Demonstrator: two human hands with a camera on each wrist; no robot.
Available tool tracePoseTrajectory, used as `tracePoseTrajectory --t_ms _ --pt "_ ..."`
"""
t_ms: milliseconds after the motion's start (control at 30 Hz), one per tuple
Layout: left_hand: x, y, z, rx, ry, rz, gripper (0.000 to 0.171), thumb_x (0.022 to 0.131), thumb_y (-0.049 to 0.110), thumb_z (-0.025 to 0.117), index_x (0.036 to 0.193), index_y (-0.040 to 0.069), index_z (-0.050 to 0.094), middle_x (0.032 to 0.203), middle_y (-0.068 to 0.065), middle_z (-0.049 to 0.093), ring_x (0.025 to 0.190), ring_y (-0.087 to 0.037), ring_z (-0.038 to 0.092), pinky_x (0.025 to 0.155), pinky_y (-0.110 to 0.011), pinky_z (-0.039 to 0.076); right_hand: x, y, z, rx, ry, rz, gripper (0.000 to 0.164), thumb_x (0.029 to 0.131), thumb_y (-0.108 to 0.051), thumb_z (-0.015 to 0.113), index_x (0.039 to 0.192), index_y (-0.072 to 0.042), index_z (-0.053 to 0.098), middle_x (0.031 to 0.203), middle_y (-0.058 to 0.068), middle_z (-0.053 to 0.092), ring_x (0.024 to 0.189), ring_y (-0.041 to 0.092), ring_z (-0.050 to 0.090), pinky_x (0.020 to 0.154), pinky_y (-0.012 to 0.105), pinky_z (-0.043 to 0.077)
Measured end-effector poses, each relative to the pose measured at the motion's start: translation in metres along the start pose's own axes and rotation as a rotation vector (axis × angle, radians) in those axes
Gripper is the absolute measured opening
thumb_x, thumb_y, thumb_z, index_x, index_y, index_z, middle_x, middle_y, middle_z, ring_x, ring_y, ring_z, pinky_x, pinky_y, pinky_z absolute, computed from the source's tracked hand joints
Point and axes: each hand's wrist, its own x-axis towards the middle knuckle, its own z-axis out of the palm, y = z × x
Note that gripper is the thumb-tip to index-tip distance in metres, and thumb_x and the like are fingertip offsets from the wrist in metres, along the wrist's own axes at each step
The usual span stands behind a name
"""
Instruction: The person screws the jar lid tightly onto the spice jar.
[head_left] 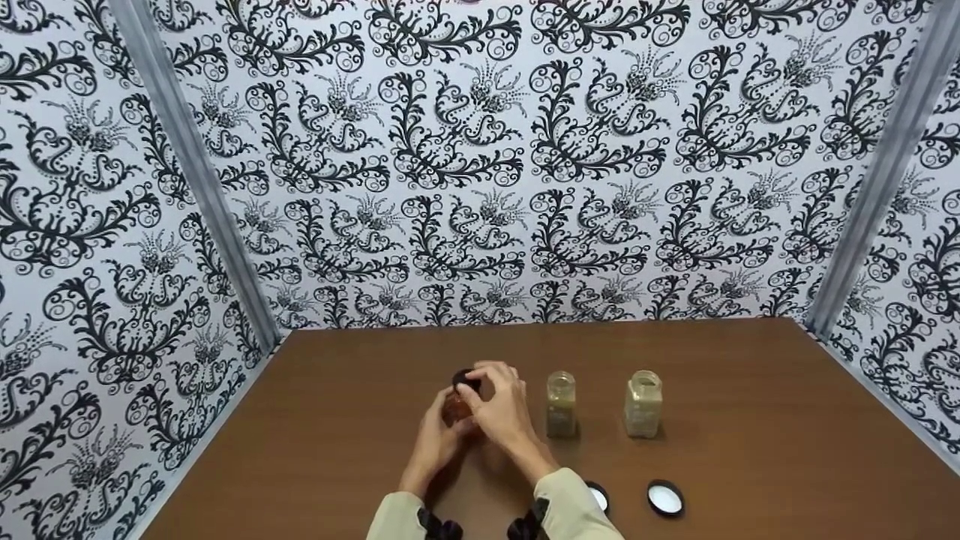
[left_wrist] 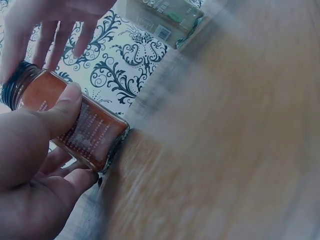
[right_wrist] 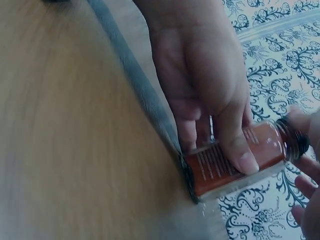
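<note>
Orange-red powder fills the glass jar (left_wrist: pixel 92 131) that I see between the person's two hands, a little left of centre on the brown worktop (head_left: pixel 360 390). The left hand (head_left: pixel 435 444) is clamped round the body of it, thumb laid across one flat face and fingers behind, with small pale print showing beside the thumb. The right hand (head_left: pixel 504 409) pinches the black lid (head_left: pixel 464 377) at the neck, thumb on one side and fingers on the other, so the hands are close together on the same jar. In both wrist views the jar looks tilted, but those cameras are turned too; I cannot tell whether its base touches the worktop.

To the right of the hands I have two more glass jars upright and uncapped, well apart from the wall: a narrower-looking one (head_left: pixel 561 414) near the right hand and another (head_left: pixel 643 411) farther right, each with dull greenish contents. Nearer the person lie two black caps with white insides, one in full view (head_left: pixel 666 499), the other (head_left: pixel 599 496) partly hidden by the pale right sleeve (head_left: pixel 571 506). Black scrollwork covers the white wall (head_left: pixel 465 217) behind.
</note>
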Motion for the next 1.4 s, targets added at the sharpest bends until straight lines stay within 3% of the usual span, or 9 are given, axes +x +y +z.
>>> tracePoseTrajectory --t_ms 133,233,433,633,900,1200,1400 --pt "0.0005 0.0001 -0.0001 -0.003 0.003 -0.007 0.058 0.090 0.015 0.075 0.138 -0.002 0.049 0.126 -0.021 0.067 0.112 -0.032 0.067 0.092 -0.030 0.053 0.0013 0.0006 -0.0063 0.129 -0.128 0.034 0.021 0.088 -0.003 0.068 0.109 -0.008 0.068 0.133 0.015 0.065 0.131 0.041 0.054 0.111 0.057 0.038" --pt "0.0007 0.0001 0.0000 0.008 0.007 -0.026 0.060 0.088 0.018 0.076 0.139 -0.001 0.049 0.125 -0.020 0.067 0.111 -0.031 0.067 0.090 -0.028 0.053 0.0019 0.0012 -0.0082 0.179 -0.171 0.055 0.024 0.089 0.002 0.064 0.112 -0.007 0.066 0.132 0.016 0.067 0.133 0.042 0.053 0.114 0.056 0.036" --pt "-0.0001 -0.0014 0.0006 0.004 0.013 -0.034 0.060 0.089 0.018 0.076 0.139 0.000 0.049 0.126 -0.020 0.067 0.112 -0.031 0.067 0.092 -0.031 0.054 0.0028 0.0008 -0.0063 0.205 -0.105 0.055 0.020 0.090 -0.001 0.068 0.108 -0.010 0.068 0.126 0.012 0.069 0.124 0.031 0.061 0.110 0.049 0.042" --pt "-0.0001 -0.0022 0.0018 -0.071 -0.020 -0.047 0.059 0.092 0.013 0.072 0.143 0.001 0.045 0.130 -0.020 0.064 0.116 -0.030 0.066 0.097 -0.037 0.054 0.0020 0.0026 -0.0046 0.175 -0.066 0.038 0.016 0.089 -0.008 0.073 0.105 -0.011 0.072 0.120 0.011 0.073 0.117 0.032 0.062 0.104 0.050 0.045" --pt "-0.0005 0.0004 0.0015 -0.054 -0.019 -0.039 0.059 0.092 0.015 0.072 0.142 0.002 0.045 0.126 -0.018 0.067 0.113 -0.029 0.067 0.094 -0.034 0.055 0.0015 0.0047 -0.0052 0.146 -0.032 0.005 0.013 0.086 -0.013 0.078 0.098 -0.010 0.074 0.111 0.008 0.075 0.111 0.030 0.064 0.100 0.046 0.047" --pt "-0.0001 0.0001 0.0018 -0.048 -0.012 -0.049 0.057 0.092 0.015 0.072 0.141 0.001 0.047 0.126 -0.019 0.067 0.113 -0.029 0.066 0.092 -0.026 0.053 0.0018 0.0051 -0.0058 0.177 -0.069 0.048 0.020 0.084 -0.015 0.079 0.103 -0.010 0.073 0.106 0.006 0.071 0.107 0.026 0.068 0.101 0.043 0.051" --pt "0.0003 -0.0004 0.0023 -0.012 0.000 -0.054 0.058 0.091 0.017 0.074 0.140 0.000 0.048 0.127 -0.021 0.066 0.114 -0.031 0.066 0.094 -0.033 0.054 0.0029 0.0057 -0.0049 0.230 -0.080 0.042 0.025 0.085 -0.015 0.078 0.107 -0.005 0.074 0.108 0.011 0.068 0.102 0.027 0.069 0.094 0.040 0.056"
